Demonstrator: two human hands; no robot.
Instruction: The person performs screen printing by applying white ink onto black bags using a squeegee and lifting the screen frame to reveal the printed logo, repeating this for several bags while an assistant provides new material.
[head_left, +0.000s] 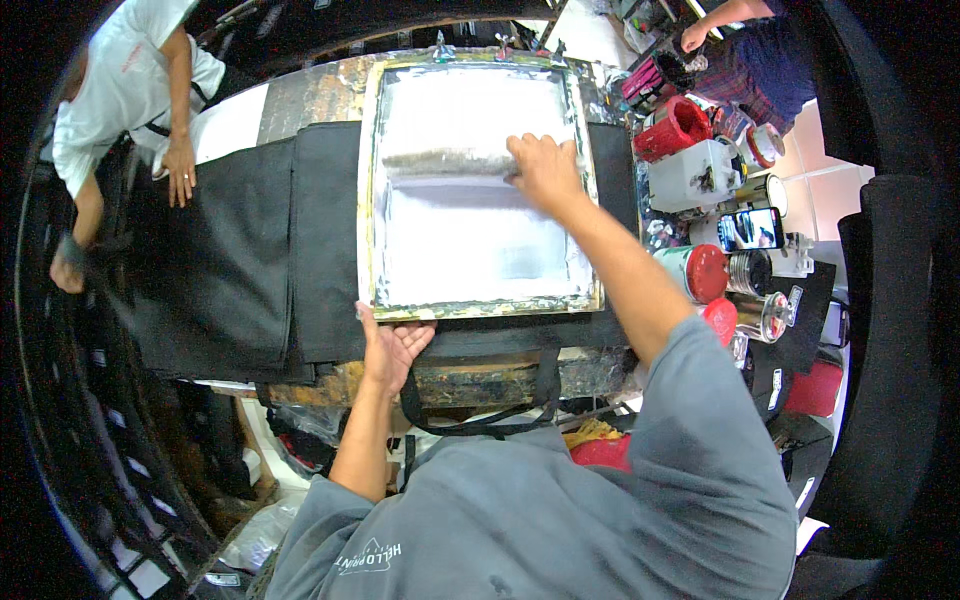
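A screen-printing frame [367, 200] with a white mesh lies over black fabric on the worktable. My right hand [546, 175] is closed on the right end of a squeegee [440, 163], a greyish bar spanning the upper middle of the mesh and slightly blurred. White ink smears line the inside of the frame. At the frame's near left corner, my left hand [392, 345] has its palm upward and fingers stretched out, the thumb against the corner. Dark fabric with a looped strap [470, 430] hangs over the table's near edge.
Black fabric pieces [220, 260] spread leftward, where another person [130, 100] stands with one hand on them. Ink tubs [707, 274], a white container [690, 177] and a phone [750, 230] crowd the right side. Metal clamps [502, 46] stand behind the frame. Another person [750, 60] is at far right.
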